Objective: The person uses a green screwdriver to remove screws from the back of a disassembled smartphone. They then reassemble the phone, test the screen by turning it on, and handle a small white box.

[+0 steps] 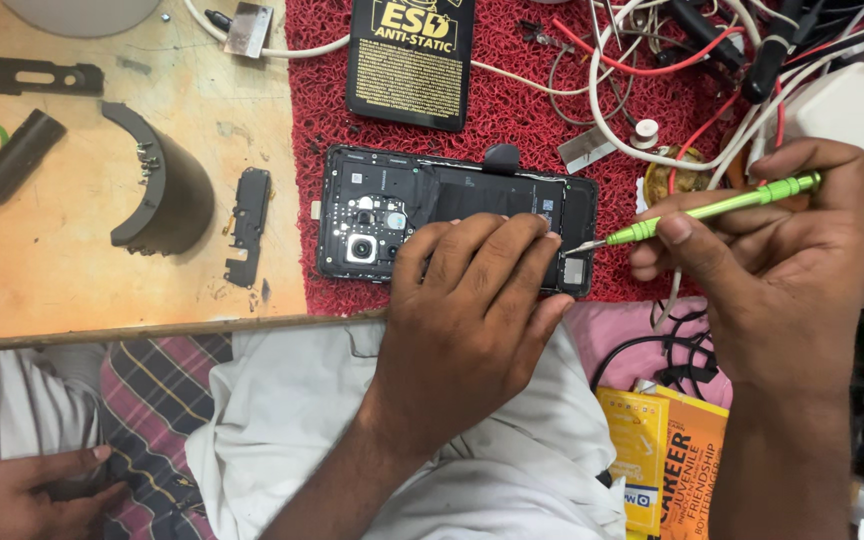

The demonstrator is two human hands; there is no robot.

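An opened black phone [392, 205] with its back cover off lies on a red mesh mat [512, 110], its camera module at the left end. My left hand [472, 300] rests flat on the phone's lower middle and pins it down, fingers pointing toward the right end. My right hand [782, 260] grips a green screwdriver [722, 208]. The metal tip of that tool touches the phone's right end, just beyond my left fingertips.
On the wooden board [72, 270] lie a curved dark part [167, 185], a small black phone part [249, 222] and a black cylinder [14, 157]. A black pouch [412, 60], tangled wires [652, 70] and a white adapter [847, 105] lie behind. Another person's hand [22, 495] is at the bottom left.
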